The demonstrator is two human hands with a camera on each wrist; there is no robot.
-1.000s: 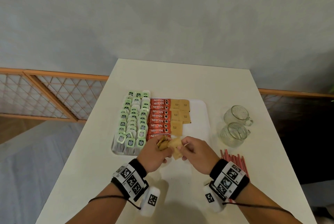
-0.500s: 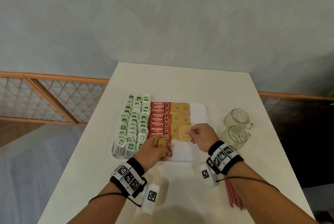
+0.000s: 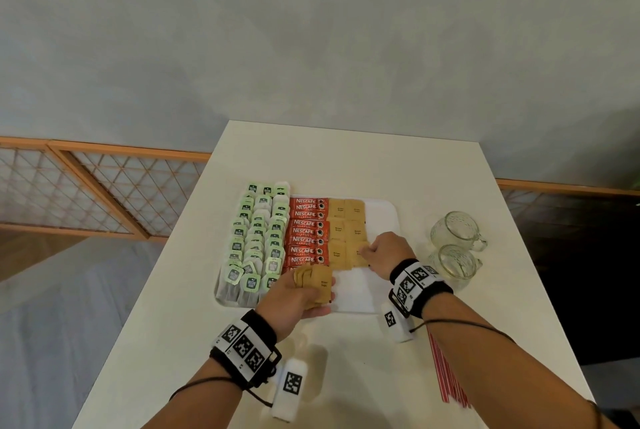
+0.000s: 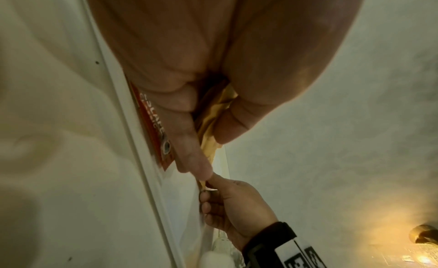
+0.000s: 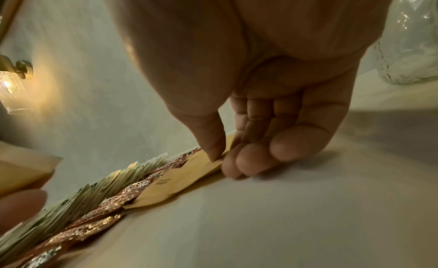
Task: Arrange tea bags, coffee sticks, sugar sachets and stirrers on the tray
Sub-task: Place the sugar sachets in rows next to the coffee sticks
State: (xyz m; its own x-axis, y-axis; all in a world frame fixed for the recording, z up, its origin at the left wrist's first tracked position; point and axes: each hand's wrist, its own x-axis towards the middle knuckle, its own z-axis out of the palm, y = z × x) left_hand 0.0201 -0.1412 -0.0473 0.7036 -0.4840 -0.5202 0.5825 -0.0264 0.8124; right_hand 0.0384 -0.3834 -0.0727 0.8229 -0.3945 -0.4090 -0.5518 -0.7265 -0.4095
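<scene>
Tea and coffee laid; my right hand pinches a sugar sachet down; left hand grips spares; stirrers wait.

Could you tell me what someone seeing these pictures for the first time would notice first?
Most striking is the white tray at the table's middle, lined from left to right with green-tagged tea bags, red coffee sticks and brown sugar sachets. The right hand pinches one sachet at the sugar rows' near end, while the left hand holds a stack of sachets over the tray's near edge.
</scene>
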